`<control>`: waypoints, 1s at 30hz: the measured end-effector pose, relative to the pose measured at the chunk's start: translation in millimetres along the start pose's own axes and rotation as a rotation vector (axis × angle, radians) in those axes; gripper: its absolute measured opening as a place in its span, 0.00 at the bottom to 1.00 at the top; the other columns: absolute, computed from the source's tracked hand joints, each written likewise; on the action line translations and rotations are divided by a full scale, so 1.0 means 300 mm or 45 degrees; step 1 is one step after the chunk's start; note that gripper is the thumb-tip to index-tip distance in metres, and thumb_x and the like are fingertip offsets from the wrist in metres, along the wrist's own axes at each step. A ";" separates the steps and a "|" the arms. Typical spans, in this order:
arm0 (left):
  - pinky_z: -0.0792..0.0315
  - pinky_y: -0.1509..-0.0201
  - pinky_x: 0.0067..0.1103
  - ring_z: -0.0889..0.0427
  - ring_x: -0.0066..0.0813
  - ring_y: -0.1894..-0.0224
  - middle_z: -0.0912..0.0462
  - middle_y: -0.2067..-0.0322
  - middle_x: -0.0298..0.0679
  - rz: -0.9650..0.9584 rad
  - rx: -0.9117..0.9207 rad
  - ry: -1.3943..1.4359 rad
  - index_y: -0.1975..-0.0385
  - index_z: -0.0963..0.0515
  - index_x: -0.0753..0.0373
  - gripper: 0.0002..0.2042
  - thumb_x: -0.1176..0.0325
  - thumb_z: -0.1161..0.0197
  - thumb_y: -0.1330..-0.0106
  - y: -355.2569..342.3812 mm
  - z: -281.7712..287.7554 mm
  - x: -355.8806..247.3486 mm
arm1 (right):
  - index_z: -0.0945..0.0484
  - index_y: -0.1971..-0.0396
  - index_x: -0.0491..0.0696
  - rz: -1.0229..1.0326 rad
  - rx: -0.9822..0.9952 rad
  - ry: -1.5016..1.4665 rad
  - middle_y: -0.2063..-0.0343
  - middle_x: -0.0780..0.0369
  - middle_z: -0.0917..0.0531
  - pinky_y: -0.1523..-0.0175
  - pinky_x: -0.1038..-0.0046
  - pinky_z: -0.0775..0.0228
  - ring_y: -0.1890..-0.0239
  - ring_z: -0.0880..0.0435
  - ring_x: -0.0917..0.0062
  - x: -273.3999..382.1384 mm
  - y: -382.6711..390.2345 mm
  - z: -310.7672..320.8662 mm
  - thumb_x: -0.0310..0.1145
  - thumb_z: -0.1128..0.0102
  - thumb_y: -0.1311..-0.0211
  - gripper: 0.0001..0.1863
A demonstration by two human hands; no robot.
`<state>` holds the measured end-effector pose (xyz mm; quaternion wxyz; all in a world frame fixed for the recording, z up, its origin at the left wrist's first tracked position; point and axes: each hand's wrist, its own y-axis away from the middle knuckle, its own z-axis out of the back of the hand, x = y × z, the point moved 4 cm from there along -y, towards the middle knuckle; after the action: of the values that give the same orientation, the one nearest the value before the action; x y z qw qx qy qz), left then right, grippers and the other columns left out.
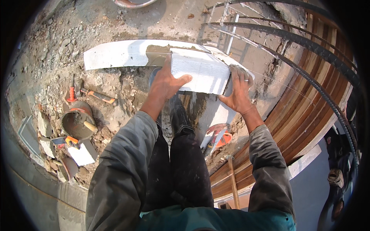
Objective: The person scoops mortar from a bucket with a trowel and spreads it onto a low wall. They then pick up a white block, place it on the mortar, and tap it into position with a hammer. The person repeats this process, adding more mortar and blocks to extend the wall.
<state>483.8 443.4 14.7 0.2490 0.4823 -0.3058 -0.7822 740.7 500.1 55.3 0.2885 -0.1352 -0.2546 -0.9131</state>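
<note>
A white aerated concrete block is held between my two hands at the right part of a low row of white blocks. My left hand grips its left end, thumb lying on its near face. My right hand clasps the opposite end, fingers over the far corner and thumb underneath. Wet grey mortar is spread on the row just left of the held block. I cannot tell whether the block's underside fully touches the row. A thin string line runs along the row.
Left on rubble lie a mortar bucket, a hammer, a red-guarded chisel and an orange-handled tool. Rebar arches over the right side, above stacked planks. Another person is at far right.
</note>
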 end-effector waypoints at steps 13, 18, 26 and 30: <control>0.35 0.36 0.30 0.25 0.47 0.40 0.25 0.44 0.55 0.084 -0.016 0.185 0.37 0.39 0.71 0.45 0.51 0.27 0.50 0.031 -0.004 -0.019 | 0.34 0.51 0.40 -1.055 -0.007 -0.535 0.58 0.51 0.30 0.49 0.62 0.34 0.54 0.27 0.60 0.293 0.885 -0.314 0.33 0.29 0.48 0.29; 0.32 0.38 0.29 0.22 0.43 0.43 0.21 0.48 0.51 0.077 -0.007 0.412 0.42 0.32 0.70 0.38 0.56 0.25 0.51 0.030 -0.019 -0.011 | 0.33 0.53 0.40 -1.338 0.066 -0.647 0.58 0.49 0.27 0.47 0.58 0.35 0.53 0.26 0.56 0.282 0.906 -0.448 0.27 0.35 0.53 0.26; 0.32 0.38 0.27 0.23 0.38 0.43 0.22 0.46 0.51 -0.050 -0.147 0.388 0.35 0.39 0.70 0.40 0.63 0.28 0.47 0.076 -0.052 0.023 | 0.31 0.65 0.42 -1.299 -0.244 -0.968 0.69 0.60 0.30 0.58 0.72 0.33 0.68 0.29 0.75 0.270 0.991 -0.367 0.24 0.45 0.49 0.10; 0.33 0.38 0.25 0.24 0.35 0.43 0.23 0.45 0.51 -0.124 -0.106 0.602 0.32 0.45 0.70 0.40 0.67 0.31 0.44 0.089 -0.074 0.054 | 0.30 0.53 0.40 -0.665 -0.263 -0.797 0.65 0.59 0.25 0.58 0.70 0.31 0.64 0.25 0.73 0.301 0.837 -0.140 0.24 0.47 0.39 0.14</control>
<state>499.8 408.7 16.5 0.2954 0.6554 -0.1830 -0.6706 814.0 259.1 153.1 -0.0591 -0.3652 -0.2628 -0.8911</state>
